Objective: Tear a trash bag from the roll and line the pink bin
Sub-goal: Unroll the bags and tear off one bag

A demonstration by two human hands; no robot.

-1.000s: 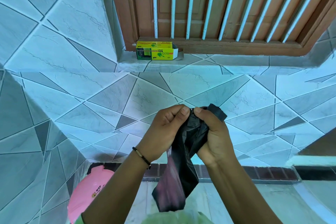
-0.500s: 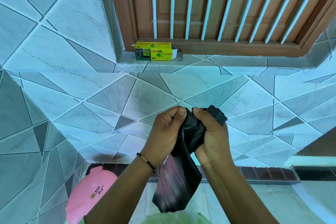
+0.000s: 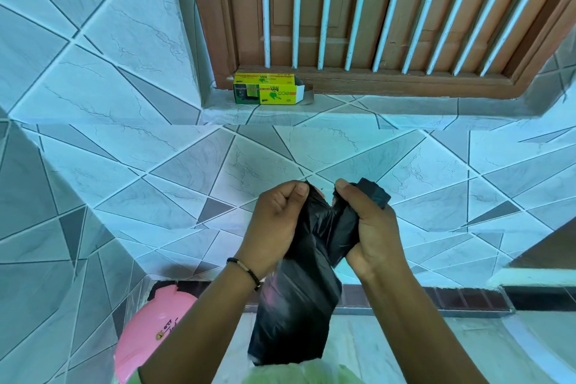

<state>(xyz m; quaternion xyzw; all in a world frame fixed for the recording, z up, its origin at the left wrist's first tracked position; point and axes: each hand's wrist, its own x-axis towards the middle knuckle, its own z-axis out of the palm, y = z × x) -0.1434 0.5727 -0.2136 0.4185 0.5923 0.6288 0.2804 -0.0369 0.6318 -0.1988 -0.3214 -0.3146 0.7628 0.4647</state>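
Hanging black trash bag (image 3: pixel 299 296), top edge pinched by left hand (image 3: pixel 277 221) and right hand (image 3: pixel 371 237), held mid-air before tiled wall (image 3: pixel 124 196). Pink bin (image 3: pixel 146 333) lower left. Yellow box (image 3: pixel 268 89) on window ledge (image 3: pixel 405 109) above.

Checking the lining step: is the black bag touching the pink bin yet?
Apart. The head view shows tiled floor between the hanging black bag and the pink bin.
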